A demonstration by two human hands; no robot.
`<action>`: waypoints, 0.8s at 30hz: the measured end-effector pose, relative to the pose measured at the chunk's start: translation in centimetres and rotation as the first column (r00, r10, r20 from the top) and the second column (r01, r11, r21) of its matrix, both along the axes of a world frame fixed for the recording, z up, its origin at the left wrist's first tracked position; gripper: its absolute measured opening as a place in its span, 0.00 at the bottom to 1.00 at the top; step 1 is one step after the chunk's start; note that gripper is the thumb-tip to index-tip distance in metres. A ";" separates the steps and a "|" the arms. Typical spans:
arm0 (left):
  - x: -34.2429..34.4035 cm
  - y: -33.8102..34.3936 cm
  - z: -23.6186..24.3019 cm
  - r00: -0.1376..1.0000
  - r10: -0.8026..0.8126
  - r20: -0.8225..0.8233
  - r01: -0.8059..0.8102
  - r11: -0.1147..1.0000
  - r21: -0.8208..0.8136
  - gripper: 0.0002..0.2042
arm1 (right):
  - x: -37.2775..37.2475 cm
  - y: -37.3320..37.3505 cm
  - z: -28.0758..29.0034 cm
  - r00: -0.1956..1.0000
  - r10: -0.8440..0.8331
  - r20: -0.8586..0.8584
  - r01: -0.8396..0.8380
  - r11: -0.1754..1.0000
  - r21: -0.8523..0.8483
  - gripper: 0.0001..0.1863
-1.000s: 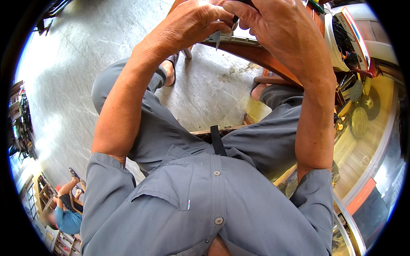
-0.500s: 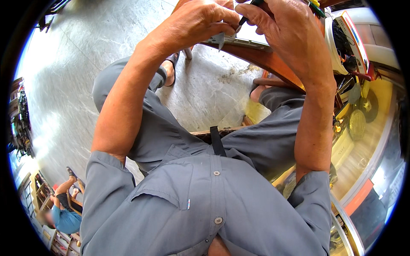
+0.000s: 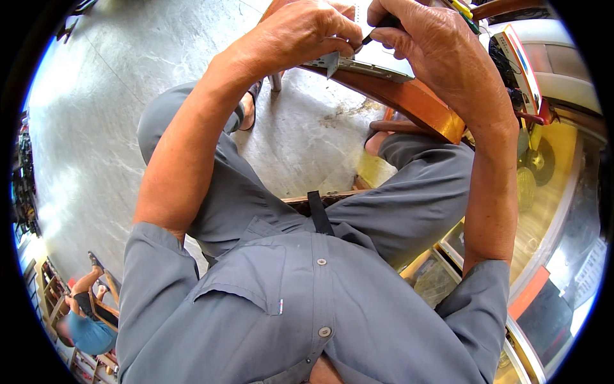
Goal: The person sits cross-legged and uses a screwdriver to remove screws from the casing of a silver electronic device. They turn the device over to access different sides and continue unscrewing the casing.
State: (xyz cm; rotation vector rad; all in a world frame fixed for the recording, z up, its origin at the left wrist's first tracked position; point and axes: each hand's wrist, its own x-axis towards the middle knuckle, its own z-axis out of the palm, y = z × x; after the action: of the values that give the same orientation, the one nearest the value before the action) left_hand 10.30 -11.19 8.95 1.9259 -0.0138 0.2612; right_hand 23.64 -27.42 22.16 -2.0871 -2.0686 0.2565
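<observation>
At the top of the head view, both hands are over a flat metal part (image 3: 377, 68) with a bent tab, on a wooden stand or table (image 3: 409, 96). My left hand (image 3: 304, 32) has its fingers bent and pressed together at the metal's left end; what they pinch, if anything, is hidden. Closed round a black tool (image 3: 387, 24) with a narrow tip is my right hand (image 3: 444, 54). The tip points down and left, close to the left fingertips. Most of the tool is hidden by the fingers, so its kind does not show.
On the right stand a box with a red-edged side (image 3: 519, 67), dark cables and a glass-topped yellow case (image 3: 553, 173). My legs straddle the wooden stand's near end. Another person in a blue shirt (image 3: 93, 333) sits far off at the lower left.
My right hand and forearm have shifted right, a little away from the left hand, with the black tool still held. More of the metal part shows. The left hand has barely moved.
</observation>
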 end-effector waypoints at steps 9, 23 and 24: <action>-0.1 0.2 0.1 0.996 0.048 0.071 -0.075 0.890 0.450 0.04 | 0.6 0.8 -0.7 0.996 -0.031 0.079 0.034 0.999 -0.037 0.11; -0.3 0.0 -1.7 0.981 0.122 0.153 -0.184 0.843 0.506 0.09 | 2.7 0.4 -3.8 0.986 0.041 0.161 -0.067 0.985 0.158 0.16; -0.3 0.0 -1.8 0.976 0.125 0.175 -0.198 0.843 0.499 0.09 | 2.6 0.5 -3.7 0.986 0.042 0.161 -0.067 0.986 0.155 0.16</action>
State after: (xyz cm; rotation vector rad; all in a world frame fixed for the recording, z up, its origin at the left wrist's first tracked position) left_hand 10.04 -11.22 7.14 2.4464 -0.0118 0.5491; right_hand 26.27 -26.93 18.51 -2.0163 -2.1570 -0.0681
